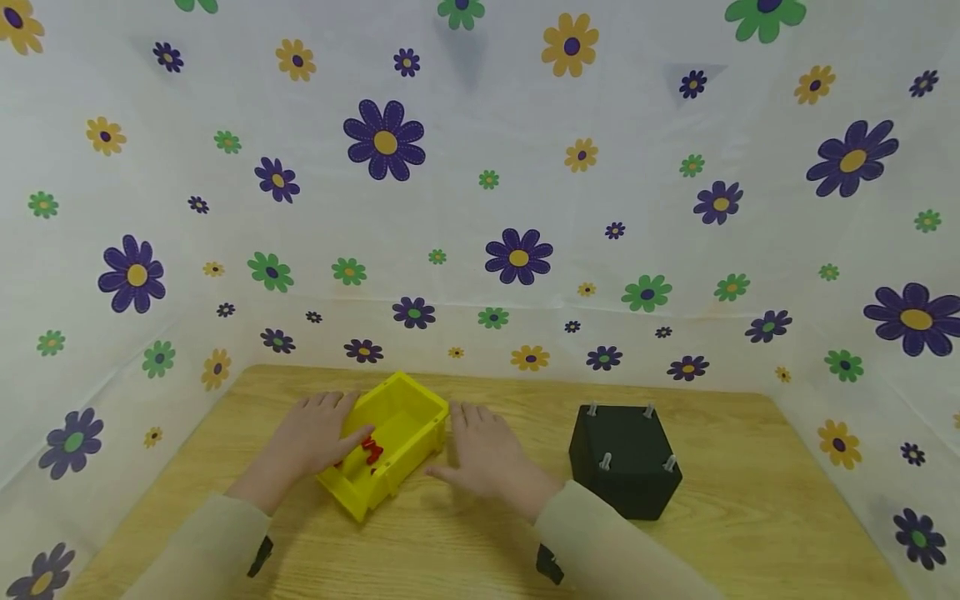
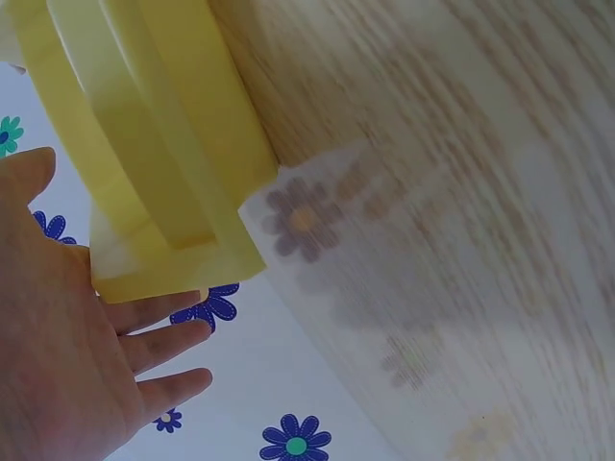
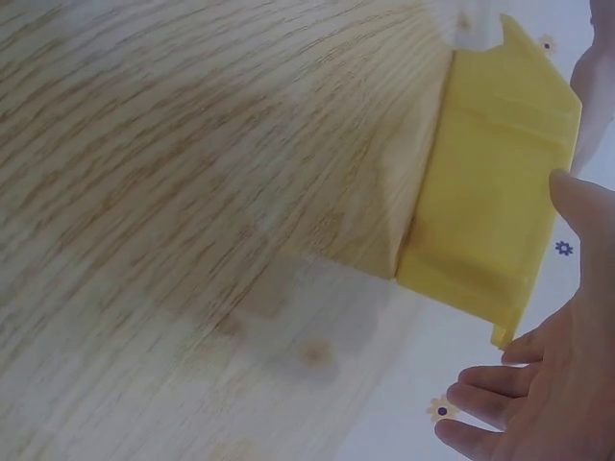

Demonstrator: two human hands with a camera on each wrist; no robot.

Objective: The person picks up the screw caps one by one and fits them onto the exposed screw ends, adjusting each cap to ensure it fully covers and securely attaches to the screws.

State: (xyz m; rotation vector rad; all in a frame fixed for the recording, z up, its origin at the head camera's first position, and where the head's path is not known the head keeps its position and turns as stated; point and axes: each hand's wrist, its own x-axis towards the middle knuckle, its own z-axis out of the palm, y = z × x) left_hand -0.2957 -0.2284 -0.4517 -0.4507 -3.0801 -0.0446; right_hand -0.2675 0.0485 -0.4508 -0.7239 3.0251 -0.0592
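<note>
The yellow bin [image 1: 393, 442] sits on the wooden table [image 1: 750, 517], left of centre, with a red piece [image 1: 371, 451] lying inside it; the left hand [image 1: 311, 435] rests against its left wall, fingers straight and slightly spread, thumb over the rim; the right hand [image 1: 487, 454] lies flat just beside its right wall, fingers loosely spread; a black box [image 1: 626, 467] stands apart to the right.

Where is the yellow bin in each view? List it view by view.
Head: yellow bin lower centre-left, between left hand and right hand.
Left wrist: upper left, above the hand.
Right wrist: right side, beside the hand.
Shared landmark: wooden table.
</note>
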